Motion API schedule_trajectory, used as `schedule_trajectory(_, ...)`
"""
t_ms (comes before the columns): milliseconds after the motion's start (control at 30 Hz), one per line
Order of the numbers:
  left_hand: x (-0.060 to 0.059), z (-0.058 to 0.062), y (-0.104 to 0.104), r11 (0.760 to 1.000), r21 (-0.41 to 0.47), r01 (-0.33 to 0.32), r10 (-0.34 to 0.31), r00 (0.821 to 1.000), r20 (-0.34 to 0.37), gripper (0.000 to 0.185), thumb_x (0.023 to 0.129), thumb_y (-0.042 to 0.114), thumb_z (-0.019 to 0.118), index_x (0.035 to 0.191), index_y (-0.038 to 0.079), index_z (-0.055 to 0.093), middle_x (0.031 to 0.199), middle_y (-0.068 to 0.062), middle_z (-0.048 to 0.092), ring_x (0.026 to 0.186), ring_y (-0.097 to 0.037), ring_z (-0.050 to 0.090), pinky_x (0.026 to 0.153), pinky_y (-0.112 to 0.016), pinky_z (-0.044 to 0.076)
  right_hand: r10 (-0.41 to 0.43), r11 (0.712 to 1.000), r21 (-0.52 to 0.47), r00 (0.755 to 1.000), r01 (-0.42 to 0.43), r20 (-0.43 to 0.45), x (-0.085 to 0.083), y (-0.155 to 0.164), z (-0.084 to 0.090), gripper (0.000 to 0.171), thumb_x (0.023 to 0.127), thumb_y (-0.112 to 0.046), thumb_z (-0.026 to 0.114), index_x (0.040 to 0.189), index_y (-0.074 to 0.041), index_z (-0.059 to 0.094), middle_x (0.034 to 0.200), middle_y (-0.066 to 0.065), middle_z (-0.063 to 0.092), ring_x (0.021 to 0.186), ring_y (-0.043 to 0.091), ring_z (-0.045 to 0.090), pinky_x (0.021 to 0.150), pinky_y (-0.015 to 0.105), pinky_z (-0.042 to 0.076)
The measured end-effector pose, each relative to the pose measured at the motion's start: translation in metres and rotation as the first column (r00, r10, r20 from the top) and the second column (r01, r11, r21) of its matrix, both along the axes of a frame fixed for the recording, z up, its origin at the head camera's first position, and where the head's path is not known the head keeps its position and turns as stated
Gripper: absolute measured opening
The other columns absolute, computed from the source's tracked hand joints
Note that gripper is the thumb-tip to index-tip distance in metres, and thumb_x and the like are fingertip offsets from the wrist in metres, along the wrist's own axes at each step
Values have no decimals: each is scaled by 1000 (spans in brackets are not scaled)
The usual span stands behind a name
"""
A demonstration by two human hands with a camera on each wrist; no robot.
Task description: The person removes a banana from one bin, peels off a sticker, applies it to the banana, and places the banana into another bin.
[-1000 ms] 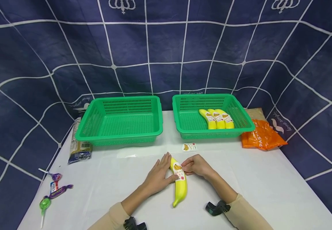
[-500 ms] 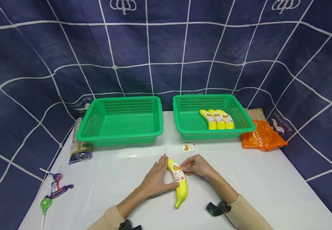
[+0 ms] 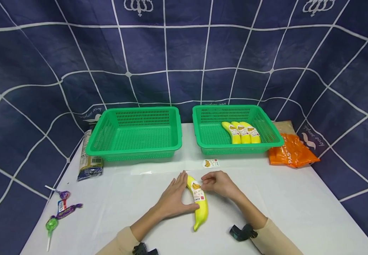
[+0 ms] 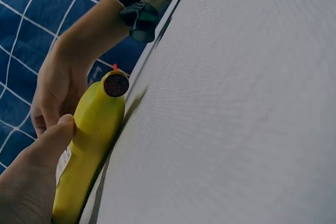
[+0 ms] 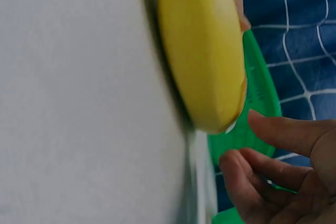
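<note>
**Both hands at the labelled banana on the table**

From the head camera I see a yellow banana [image 3: 199,202] lying on the white table [image 3: 298,212], in front of the two green baskets. My left hand [image 3: 173,199] rests against its left side, fingers straight along the fruit and the thumb touching it lower down. My right hand [image 3: 216,182] sits just beside the banana's upper end, fingers curled near the sticker [image 3: 198,193] stuck on it; I cannot tell whether they pinch anything. A loose sticker [image 3: 210,163] lies on the table before the right basket [image 3: 268,132], which holds three labelled bananas [image 3: 241,132]. The left basket [image 3: 133,148] stands beside it.

The left wrist camera shows the left thumb [image 4: 44,142] pressed on the banana [image 4: 86,145], its dark tip pointing up the picture, the right hand [image 4: 58,90] behind it.

In the right wrist camera the banana [image 5: 202,51] fills the top, and the right hand's fingers [image 5: 283,132] hang curled just clear of it.
</note>
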State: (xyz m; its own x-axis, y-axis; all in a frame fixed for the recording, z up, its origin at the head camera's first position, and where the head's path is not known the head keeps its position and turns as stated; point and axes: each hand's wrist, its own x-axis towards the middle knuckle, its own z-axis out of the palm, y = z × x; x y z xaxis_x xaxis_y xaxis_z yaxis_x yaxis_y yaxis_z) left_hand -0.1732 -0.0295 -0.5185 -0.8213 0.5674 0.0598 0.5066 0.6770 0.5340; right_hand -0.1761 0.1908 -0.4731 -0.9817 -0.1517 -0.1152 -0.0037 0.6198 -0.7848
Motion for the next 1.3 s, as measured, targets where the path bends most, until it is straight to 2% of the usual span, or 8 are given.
schedule_trajectory(167, 0, 0, -1, 1000, -9, 3, -3, 1000, -12, 120, 75, 80, 56, 156, 4, 12, 165, -10, 11, 153, -20, 12, 124, -45, 19, 16, 985, 170, 993, 4, -114, 14, -16, 14, 46, 73, -22, 85, 112, -2, 70, 92, 1, 70, 78, 10, 61, 68, 24, 52)
schedule_trajectory(367, -1, -1, -1, 1000, -4, 4, -4, 1000, -12, 119, 75, 79, 57, 156, 4, 12, 165, -10, 10, 153, -20, 12, 124, -46, 18, 46, 952, 307, 990, -2, -134, 25, -33, 13, 65, 72, -32, 86, 124, 0, 63, 112, 9, 67, 97, 20, 62, 81, 39, 54)
schedule_trajectory(600, 1, -3, -1, 1000, -11, 13, -13, 1000, -15, 120, 75, 82, 53, 156, 4, 11, 165, -10, 10, 153, -21, 12, 123, -46, 19, 94, 934, 355, 988, -46, -121, 29, -39, 5, 71, 74, -36, 84, 127, 4, 60, 118, 15, 65, 102, 24, 62, 86, 42, 54)
schedule_trajectory(867, -1, -3, -1, 1000, -21, 15, -16, 999, -32, 120, 75, 83, 51, 156, 4, 10, 165, -10, 9, 153, -20, 10, 124, -47, 18, 96, 926, 374, 987, -42, -128, 31, -40, 3, 71, 76, -38, 82, 128, 4, 59, 121, 15, 64, 106, 27, 63, 90, 44, 54)
schedule_trajectory(1300, -2, -3, -1, 999, -25, 20, -21, 1000, -20, 121, 75, 84, 51, 157, 5, 10, 165, -9, 8, 153, -19, 10, 124, -46, 18, 80, 927, 375, 988, -26, -129, 31, -39, 2, 73, 76, -40, 82, 129, 5, 59, 116, 18, 67, 96, 21, 63, 80, 39, 55)
